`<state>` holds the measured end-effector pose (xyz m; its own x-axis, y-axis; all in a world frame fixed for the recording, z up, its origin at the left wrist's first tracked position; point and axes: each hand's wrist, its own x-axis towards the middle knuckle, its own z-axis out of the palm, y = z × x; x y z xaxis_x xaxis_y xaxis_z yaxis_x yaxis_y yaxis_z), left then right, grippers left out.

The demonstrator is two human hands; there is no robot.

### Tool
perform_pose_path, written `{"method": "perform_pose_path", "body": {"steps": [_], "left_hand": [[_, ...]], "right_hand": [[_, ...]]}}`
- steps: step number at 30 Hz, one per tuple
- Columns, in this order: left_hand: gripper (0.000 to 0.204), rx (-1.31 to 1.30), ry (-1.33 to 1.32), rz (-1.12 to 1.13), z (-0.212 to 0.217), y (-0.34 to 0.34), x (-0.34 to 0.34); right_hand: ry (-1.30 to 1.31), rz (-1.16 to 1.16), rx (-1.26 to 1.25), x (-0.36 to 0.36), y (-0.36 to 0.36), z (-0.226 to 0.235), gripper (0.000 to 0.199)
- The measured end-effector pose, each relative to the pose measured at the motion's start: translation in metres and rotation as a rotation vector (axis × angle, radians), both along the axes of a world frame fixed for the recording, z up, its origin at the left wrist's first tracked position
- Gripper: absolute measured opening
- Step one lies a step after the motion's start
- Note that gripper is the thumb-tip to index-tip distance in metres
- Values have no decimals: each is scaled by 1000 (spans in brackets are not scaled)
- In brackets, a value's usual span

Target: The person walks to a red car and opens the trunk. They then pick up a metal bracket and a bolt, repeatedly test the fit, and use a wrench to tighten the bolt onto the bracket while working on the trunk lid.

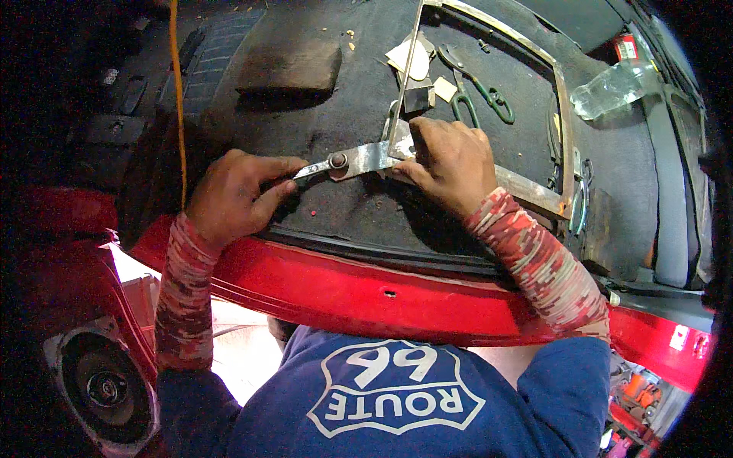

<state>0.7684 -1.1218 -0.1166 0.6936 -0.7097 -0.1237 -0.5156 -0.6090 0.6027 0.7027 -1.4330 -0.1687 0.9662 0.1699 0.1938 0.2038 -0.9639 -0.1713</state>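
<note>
My left hand point(238, 192) pinches the free end of a narrow flat metal lever point(311, 170) between thumb and fingers. A round bolt head point(337, 160) sits where the lever meets a flat metal bracket point(369, 159). My right hand point(452, 164) is closed over the bracket's other end, at the near left corner of a rectangular metal frame point(527, 191). The fingers of that hand hide part of the joint. The frame lies on dark carpet, and a thin metal strip point(405, 72) rises along its left side.
Green-handled snips point(481, 84) and paper scraps point(412, 59) lie inside the frame. A wooden block point(290, 67) lies to the far left, beside an orange cord point(179, 91). A clear plastic bottle point(613, 90) is at right. A red painted edge point(343, 294) runs before me.
</note>
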Motion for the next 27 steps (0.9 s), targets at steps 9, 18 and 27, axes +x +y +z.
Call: {"method": "perform_pose_path", "body": {"steps": [9, 18, 27], "left_hand": [[29, -61, -311, -134, -27, 2, 45], [18, -225, -133, -176, -11, -3, 79], [21, -131, 78, -20, 22, -13, 20]], "right_hand": [[-36, 9, 33, 0, -1, 5, 65], [-5, -5, -4, -2, 1, 11, 65], [-155, 166, 110, 4, 2, 3, 57]]}}
